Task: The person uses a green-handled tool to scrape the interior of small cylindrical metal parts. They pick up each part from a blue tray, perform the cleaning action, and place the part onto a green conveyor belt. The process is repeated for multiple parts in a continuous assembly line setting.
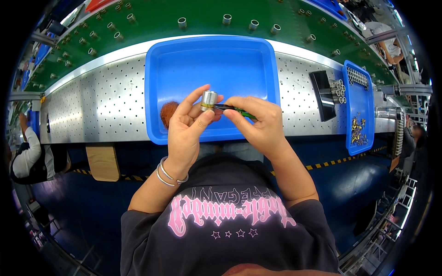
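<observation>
My left hand (pixel 186 122) is closed around a short silver metal cylinder (pixel 209 97), held upright between thumb and fingers over the blue tray (pixel 212 133). A brass-coloured band shows near the cylinder's lower end. From the other side my right hand (pixel 260 119) grips a slim black-and-green hand tool (pixel 244 112). Its dark tip reaches the cylinder beside the band; whether it touches is too small to tell. A reddish-brown fibrous pad (pixel 168 113) lies inside the tray at the left, behind my left hand.
The tray sits on a perforated metal bench (pixel 110 96). Beyond it, a green conveyor belt (pixel 156 20) carries several metal cylinders. At right are a black stand (pixel 323 94), stacked metal rings (pixel 339 91) and a smaller blue tray (pixel 352 108) with brass-coloured parts. Another person (pixel 34 156) sits at far left.
</observation>
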A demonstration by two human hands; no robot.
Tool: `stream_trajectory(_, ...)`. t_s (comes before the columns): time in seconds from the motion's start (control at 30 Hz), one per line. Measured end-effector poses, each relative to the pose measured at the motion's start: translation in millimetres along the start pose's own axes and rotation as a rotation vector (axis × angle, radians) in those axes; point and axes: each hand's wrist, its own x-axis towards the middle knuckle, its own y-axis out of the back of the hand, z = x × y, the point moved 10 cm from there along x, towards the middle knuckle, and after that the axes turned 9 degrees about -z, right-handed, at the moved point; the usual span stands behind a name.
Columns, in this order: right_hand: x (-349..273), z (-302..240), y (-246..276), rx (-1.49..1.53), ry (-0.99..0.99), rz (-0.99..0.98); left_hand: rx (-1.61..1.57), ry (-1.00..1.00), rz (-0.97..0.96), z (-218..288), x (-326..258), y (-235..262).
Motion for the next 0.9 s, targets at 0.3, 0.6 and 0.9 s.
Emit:
stream_trajectory(0.3, 1, 0, -2, 0.014, -0.009, -0.007, 0.006, -0.009, 0.002, 4, -1, -1)
stream_trajectory(0.6, 0, 3, -4, 0.042, -0.028, -0.019, 0.004, -0.012, 0.002, 4, -2, -1)
stream_trajectory(0.9, 3, 13, -4, 0.214, -0.159, -0.018, -0.022, 0.008, -0.027, -1, -1, -3)
